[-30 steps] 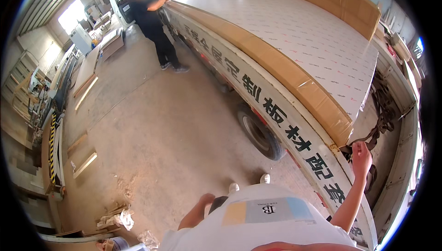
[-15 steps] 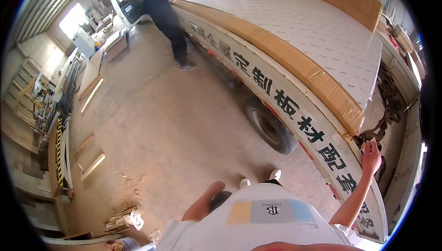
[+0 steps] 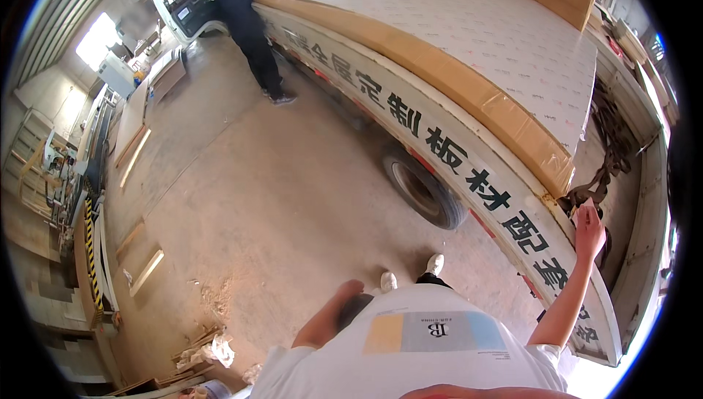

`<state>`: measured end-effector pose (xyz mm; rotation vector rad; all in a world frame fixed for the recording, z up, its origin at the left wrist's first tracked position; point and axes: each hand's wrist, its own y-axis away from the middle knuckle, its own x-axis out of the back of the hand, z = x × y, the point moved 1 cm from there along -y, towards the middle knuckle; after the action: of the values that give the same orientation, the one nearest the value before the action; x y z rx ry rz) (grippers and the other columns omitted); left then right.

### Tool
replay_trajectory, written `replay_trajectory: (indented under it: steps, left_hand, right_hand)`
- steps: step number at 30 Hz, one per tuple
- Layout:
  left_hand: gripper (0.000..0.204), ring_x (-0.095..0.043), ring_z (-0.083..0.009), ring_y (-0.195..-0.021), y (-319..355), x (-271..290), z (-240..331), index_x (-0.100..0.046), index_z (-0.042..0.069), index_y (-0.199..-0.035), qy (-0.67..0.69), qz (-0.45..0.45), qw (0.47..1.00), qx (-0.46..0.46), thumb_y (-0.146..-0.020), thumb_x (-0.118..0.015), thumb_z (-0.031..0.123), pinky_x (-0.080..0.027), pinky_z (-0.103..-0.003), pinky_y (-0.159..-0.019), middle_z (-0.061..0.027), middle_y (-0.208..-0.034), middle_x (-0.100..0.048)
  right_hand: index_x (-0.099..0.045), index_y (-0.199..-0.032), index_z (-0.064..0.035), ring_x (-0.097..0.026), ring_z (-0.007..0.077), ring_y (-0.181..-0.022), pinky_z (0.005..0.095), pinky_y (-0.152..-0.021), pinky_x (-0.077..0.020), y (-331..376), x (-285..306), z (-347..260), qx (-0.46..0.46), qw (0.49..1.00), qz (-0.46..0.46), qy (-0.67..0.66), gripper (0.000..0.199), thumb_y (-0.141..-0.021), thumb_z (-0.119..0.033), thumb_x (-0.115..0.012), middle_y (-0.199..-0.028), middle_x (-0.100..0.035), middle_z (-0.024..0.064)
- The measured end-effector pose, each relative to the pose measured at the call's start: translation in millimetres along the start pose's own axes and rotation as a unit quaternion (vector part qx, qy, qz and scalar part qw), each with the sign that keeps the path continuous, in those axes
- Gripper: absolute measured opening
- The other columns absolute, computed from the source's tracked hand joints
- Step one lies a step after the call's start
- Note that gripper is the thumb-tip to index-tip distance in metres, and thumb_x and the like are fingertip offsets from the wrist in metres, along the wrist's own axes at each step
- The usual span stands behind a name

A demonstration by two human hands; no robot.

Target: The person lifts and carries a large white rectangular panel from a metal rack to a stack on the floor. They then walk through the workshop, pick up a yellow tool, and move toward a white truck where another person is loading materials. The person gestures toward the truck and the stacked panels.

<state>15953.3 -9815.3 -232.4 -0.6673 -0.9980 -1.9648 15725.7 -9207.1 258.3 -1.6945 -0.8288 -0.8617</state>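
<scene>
My right hand (image 3: 589,229) is up on the top edge of the truck's side board (image 3: 469,179), fingers folded over the rim beside the corner of the cardboard-edged stack of panels (image 3: 512,55). A dark strap (image 3: 611,157) lies bunched on the truck bed just beyond that hand; I cannot tell whether the fingers touch it. My left hand (image 3: 350,298) hangs low by my hip with the fingers curled, and something dark shows under it, though I cannot tell if it is held.

As I judge it, the risk sits at the right hand: the stack's corner is just beside the fingers, and if the panels slide toward the board they could pinch them. The strap looks slack, so nothing seems to hold the load. The wheel (image 3: 425,187) is near my shoes (image 3: 410,273).

Counted: one truck, one stack, one wheel in view, two white shoes, one other person (image 3: 249,25) well beyond my left hand, leaning on the same board.
</scene>
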Motion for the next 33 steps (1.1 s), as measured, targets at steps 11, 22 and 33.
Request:
replay_trajectory:
  steps: [11,22,33]
  left_hand:
    - [0.022,-0.063,-0.0336,-0.094,-5,-1,-3,-0.068,0.01,-0.083,-0.051,-0.009,0.999,-0.018,-0.084,-0.061,0.03,-0.052,-0.047,-0.079,-0.0139,-0.094,-0.067]
    - [0.034,-0.065,-0.0384,-0.096,1,33,27,-0.07,0.009,-0.093,-0.038,-0.08,0.996,0.008,-0.087,-0.056,0.04,-0.051,-0.047,-0.081,-0.0196,-0.099,-0.068]
    - [0.024,-0.064,-0.0384,-0.086,-3,19,-6,-0.067,0.006,-0.079,-0.051,0.015,0.992,-0.111,-0.082,-0.058,0.028,-0.051,-0.051,-0.075,-0.0199,-0.085,-0.066]
  right_hand:
    - [-0.067,-0.092,-0.0123,-0.06,0.0294,-0.066,0.0389,-0.061,-0.0479,-2,6,-3,-0.019,1.0,-0.003,0.002,0.03,-0.097,-0.039,-0.056,-0.076,-0.063,0.0102]
    - [-0.068,-0.086,-0.0128,-0.067,0.0311,-0.071,0.0408,-0.063,-0.0506,-5,10,-5,-0.049,0.999,0.008,-0.01,0.03,-0.093,-0.041,-0.062,-0.073,-0.069,0.0084]
    - [-0.07,-0.097,-0.014,-0.067,0.0332,-0.072,0.0419,-0.065,-0.051,-3,13,-1,-0.068,0.998,-0.009,0.002,0.029,-0.094,-0.041,-0.06,-0.076,-0.069,0.0108]
